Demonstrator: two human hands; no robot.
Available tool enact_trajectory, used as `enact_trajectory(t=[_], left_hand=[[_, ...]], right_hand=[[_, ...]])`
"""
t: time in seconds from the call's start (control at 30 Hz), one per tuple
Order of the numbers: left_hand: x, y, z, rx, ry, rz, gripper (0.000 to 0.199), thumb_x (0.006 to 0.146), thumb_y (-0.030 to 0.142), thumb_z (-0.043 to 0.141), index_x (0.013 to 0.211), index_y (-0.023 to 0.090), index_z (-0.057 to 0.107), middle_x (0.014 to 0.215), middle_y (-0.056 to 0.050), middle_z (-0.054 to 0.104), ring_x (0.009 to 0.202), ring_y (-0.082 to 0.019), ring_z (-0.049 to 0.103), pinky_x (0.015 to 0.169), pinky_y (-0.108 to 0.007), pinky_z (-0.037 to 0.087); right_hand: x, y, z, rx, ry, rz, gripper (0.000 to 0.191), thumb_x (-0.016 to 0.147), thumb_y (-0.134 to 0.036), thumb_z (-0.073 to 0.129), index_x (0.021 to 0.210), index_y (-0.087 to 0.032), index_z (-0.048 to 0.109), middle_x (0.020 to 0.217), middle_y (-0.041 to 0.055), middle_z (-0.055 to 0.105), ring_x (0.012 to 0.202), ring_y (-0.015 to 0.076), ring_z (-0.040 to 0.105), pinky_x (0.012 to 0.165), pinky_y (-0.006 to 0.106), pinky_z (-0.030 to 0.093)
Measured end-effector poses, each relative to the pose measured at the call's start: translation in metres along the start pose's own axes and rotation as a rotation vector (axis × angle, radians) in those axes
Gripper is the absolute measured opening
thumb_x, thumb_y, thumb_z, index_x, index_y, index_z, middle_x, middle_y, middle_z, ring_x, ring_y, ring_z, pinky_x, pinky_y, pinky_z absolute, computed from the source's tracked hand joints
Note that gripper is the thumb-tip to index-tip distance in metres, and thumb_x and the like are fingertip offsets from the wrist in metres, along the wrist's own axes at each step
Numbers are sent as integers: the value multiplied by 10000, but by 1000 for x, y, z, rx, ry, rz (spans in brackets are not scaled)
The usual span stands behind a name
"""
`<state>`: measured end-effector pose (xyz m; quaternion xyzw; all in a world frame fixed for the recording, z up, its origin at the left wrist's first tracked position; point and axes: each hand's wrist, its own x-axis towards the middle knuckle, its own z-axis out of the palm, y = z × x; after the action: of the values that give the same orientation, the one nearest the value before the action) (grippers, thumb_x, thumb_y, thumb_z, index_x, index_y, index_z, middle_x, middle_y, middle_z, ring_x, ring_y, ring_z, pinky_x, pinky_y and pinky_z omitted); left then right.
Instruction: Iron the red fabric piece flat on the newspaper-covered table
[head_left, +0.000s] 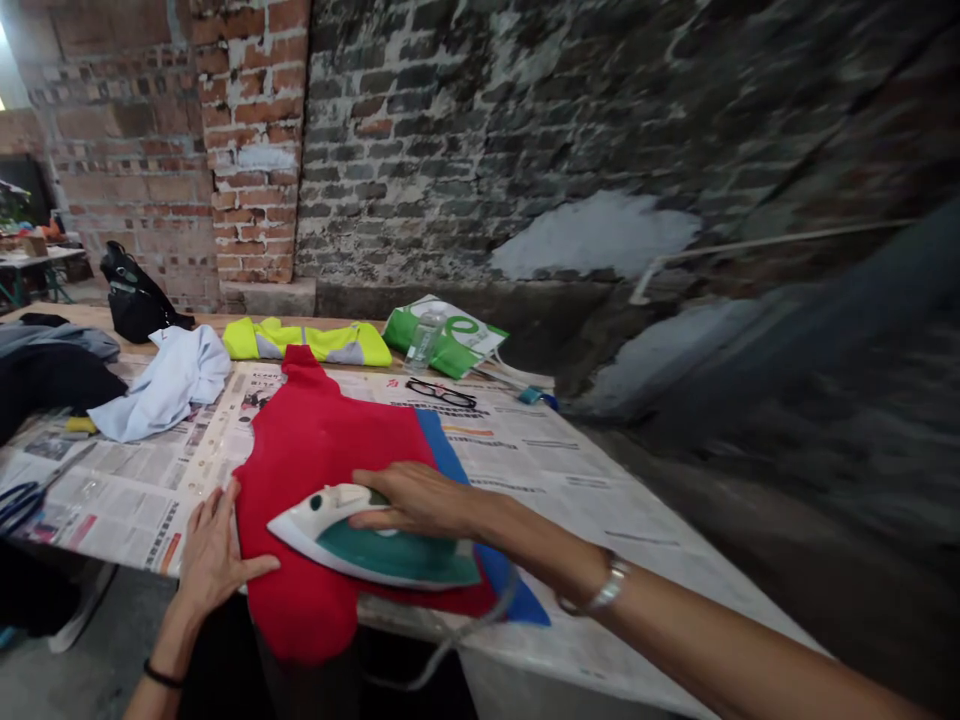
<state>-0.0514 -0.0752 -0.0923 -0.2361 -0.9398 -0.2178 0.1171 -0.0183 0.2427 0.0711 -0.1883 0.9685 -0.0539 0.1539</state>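
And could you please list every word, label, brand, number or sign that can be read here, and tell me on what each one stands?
"e": a green logo shaped like this letter, on the green-and-white bag; whether it is meant as a letter, I cannot tell.
Newspaper sheets: headlines and columns, too small or blurred to read.
Iron: no readable text shows.

Back of worktop (210, 325): black bag (139, 300), yellow vest (319, 342), green-and-white bag (466, 342) with clear bottle (424, 340) in front. Glasses (441, 392) lie nearer, on newspaper (592, 470). Scissors (39, 490) far left, near crumpled pale cloth (169, 380).
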Motion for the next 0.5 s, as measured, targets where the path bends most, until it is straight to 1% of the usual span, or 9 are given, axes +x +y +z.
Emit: enact_trajectory(t=[0.07,0.13,0.23,0.3,0.37,0.5], left_hand=[[2,-2,0,-9,21,4,1184,720,640,795,1627,210,167,1564,-156,491,1437,-375,452,1172,-543,354],[4,-5,0,-2,39,15,1149,727,626,790,1615,206,193,1570,-164,481,1407,-373,488,1162,-539,370],[6,-10,1,16,48,47,1083,752,624,761,1598,199,234,1569,-168,480,1417,-375,479,1160,-538,378],[7,-12,1,20,46,60,1067,763,632,744,1595,196,238,1552,-167,502,1429,-375,466,1157,-539,383],[8,-13,3,19,44,64,1058,768,638,733,1596,196,243,1538,-164,520,1426,-373,472,1153,-540,391],[7,-11,4,24,53,55,1041,775,636,722,1598,190,266,1528,-155,535,1447,-375,448,1168,-542,379]], right_hand=[[17,-14,-6,-37,-6,-46,375,999,-571,575,1088,-212,634,905,74,735,860,251,695,641,273,343],[26,-23,-10,-55,9,-68,428,995,-611,561,1118,-207,630,946,88,746,907,264,703,663,273,358],[26,-28,-11,-61,28,-22,477,998,-633,536,1173,-199,627,1004,109,754,966,284,709,708,277,397],[17,-27,-9,-45,33,56,488,1007,-627,519,1204,-194,629,1052,129,753,1005,302,710,739,287,423],[5,-23,-4,-12,42,167,490,1014,-609,516,1222,-182,635,1103,155,746,1057,322,705,776,300,446],[-16,-1,9,54,105,492,512,1041,-554,482,1271,-120,627,1171,222,724,1161,350,677,864,330,481]])
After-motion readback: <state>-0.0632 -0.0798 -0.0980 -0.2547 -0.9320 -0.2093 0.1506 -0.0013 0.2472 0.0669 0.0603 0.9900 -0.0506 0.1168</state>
